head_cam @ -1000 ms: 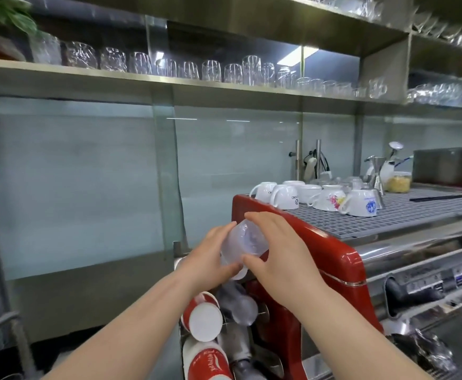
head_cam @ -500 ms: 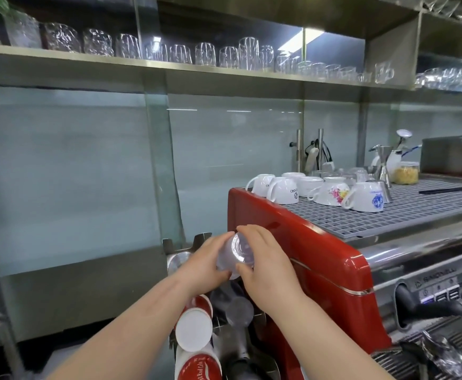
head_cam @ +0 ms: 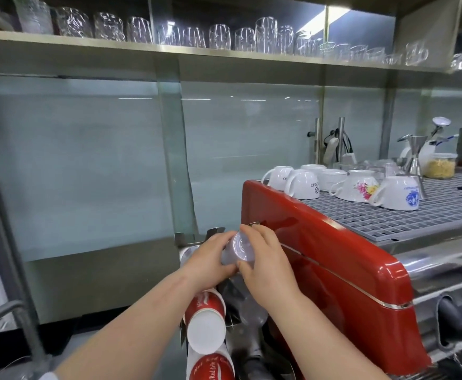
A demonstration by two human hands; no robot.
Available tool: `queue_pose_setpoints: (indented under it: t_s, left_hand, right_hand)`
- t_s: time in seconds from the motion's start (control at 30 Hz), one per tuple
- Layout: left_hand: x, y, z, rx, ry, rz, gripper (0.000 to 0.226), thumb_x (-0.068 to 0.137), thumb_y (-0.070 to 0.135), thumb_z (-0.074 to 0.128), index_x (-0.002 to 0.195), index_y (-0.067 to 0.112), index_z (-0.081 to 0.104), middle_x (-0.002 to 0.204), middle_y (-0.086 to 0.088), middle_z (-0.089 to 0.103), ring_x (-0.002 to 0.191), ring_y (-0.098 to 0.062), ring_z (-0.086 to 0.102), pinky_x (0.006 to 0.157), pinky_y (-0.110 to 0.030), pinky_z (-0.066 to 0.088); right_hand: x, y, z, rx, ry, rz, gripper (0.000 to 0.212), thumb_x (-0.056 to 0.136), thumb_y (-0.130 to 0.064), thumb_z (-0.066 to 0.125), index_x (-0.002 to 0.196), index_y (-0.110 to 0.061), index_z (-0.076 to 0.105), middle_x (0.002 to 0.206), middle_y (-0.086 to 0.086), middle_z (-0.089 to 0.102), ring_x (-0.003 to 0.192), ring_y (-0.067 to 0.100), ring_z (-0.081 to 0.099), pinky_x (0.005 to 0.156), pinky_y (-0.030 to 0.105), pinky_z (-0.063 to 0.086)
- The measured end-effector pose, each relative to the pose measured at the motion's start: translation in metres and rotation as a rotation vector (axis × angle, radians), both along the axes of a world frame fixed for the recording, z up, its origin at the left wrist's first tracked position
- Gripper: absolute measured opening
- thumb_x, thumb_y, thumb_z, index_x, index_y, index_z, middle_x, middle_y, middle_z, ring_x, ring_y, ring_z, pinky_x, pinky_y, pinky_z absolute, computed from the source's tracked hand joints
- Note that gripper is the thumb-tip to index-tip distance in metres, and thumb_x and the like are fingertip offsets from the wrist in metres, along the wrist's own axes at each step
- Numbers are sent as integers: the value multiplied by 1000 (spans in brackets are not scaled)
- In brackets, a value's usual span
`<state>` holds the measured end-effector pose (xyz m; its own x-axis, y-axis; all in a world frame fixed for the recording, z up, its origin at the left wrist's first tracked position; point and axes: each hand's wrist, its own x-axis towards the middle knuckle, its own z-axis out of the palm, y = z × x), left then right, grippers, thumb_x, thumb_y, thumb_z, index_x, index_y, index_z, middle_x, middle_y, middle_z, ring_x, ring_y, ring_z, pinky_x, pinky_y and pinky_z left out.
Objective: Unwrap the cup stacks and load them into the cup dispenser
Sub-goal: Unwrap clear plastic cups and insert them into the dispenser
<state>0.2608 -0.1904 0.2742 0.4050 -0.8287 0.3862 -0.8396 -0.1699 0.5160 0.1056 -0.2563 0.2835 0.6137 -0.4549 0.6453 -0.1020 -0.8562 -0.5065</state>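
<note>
Both hands closed round a clear plastic cup stack (head_cam: 238,249), base toward the camera: left hand (head_cam: 210,260) in a wrapped grip on its left side, right hand (head_cam: 268,260) pinching it from the right, thumb underneath. Held right at the top of the cup dispenser (head_cam: 216,234), only metal edges of it visible above the fingers. Crowded just to the right by the red espresso machine (head_cam: 334,270), its side panel nearly touching the right hand. Below the wrists, red-and-white paper cups (head_cam: 206,325) poking base-first toward the camera, lettering partly readable as "Red"; clear cups (head_cam: 251,311) beside them. On the machine's grey grille, upturned white mugs (head_cam: 304,185), one marked "ONYA", the rest unreadable. Overhead, a steel shelf (head_cam: 224,54) lined with glasses. Open room to the left, before the glass panel (head_cam: 87,160).
</note>
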Motion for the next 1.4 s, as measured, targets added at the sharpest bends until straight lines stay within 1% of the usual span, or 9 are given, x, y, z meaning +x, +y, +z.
queue_pose_setpoints:
  t_s: [0.07, 0.13, 0.4, 0.53, 0.63, 0.8, 0.97, 1.07, 1.4]
  left_hand:
    - [2, 1, -1, -8, -6, 4, 61, 71, 40, 65, 128, 42, 46, 126, 16, 54, 118, -2, 51, 102, -33, 45]
    - [2, 1, -2, -18, -16, 15, 60, 73, 34, 68, 129, 41, 46, 127, 16, 54, 116, -2, 52, 101, -31, 46]
    - [6, -1, -4, -17, -23, 34, 56, 73, 28, 68, 124, 39, 47, 123, 11, 54, 111, -4, 54, 97, -26, 45]
    - [9, -5, -3, -10, -38, 31, 52, 74, 28, 69, 122, 37, 48, 122, 10, 55, 111, -6, 54, 97, -26, 44]
    - [12, -6, -5, 16, -55, 37, 54, 75, 31, 70, 123, 36, 46, 126, 10, 54, 112, -6, 55, 97, -30, 46]
    - [19, -11, -8, 76, -82, 51, 52, 78, 37, 69, 125, 35, 47, 128, 11, 55, 110, -7, 58, 95, -30, 48]
    - [25, -17, -5, 149, -173, 64, 56, 78, 34, 69, 129, 32, 46, 130, 7, 56, 115, -11, 56, 96, -33, 48]
    - [27, -19, -3, 193, -201, 72, 60, 77, 43, 70, 131, 32, 45, 131, 7, 55, 112, -12, 58, 93, -35, 50]
    - [23, -26, 4, 262, -259, 80, 57, 77, 41, 71, 128, 26, 49, 128, 3, 57, 108, -17, 59, 86, -29, 47]
  right_hand:
    - [3, -1, -3, 25, 4, -12, 67, 80, -6, 64, 141, -25, 43, 137, -1, 38, 123, 15, 45, 103, 22, 37]
    - [5, -1, -4, 42, 23, -23, 68, 80, -8, 64, 142, -26, 41, 135, -2, 39, 120, 16, 47, 101, 25, 41]
    - [13, 0, -6, 114, 47, -45, 71, 80, -16, 64, 144, -15, 33, 143, 4, 39, 129, 21, 42, 106, 29, 36]
    - [20, -7, -7, 117, 42, -90, 60, 77, -16, 64, 134, -14, 45, 132, 7, 50, 122, 26, 47, 102, 37, 40]
    - [25, -12, -12, 114, 70, -108, 61, 75, -11, 65, 133, -13, 46, 131, 8, 46, 120, 27, 47, 103, 35, 39]
    - [32, -18, -20, 120, 132, -117, 64, 81, -8, 64, 141, -13, 41, 139, 11, 40, 127, 29, 43, 108, 34, 36]
    - [37, -23, -23, 121, 182, -127, 63, 84, -8, 62, 142, -14, 40, 141, 10, 39, 127, 30, 45, 106, 36, 38]
    - [41, -25, -26, 124, 208, -127, 65, 85, -8, 61, 145, -14, 36, 145, 9, 37, 129, 29, 44, 108, 35, 36]
    - [45, -32, -32, 122, 177, -130, 64, 82, -3, 60, 143, -13, 41, 141, 9, 45, 125, 31, 48, 107, 36, 38]
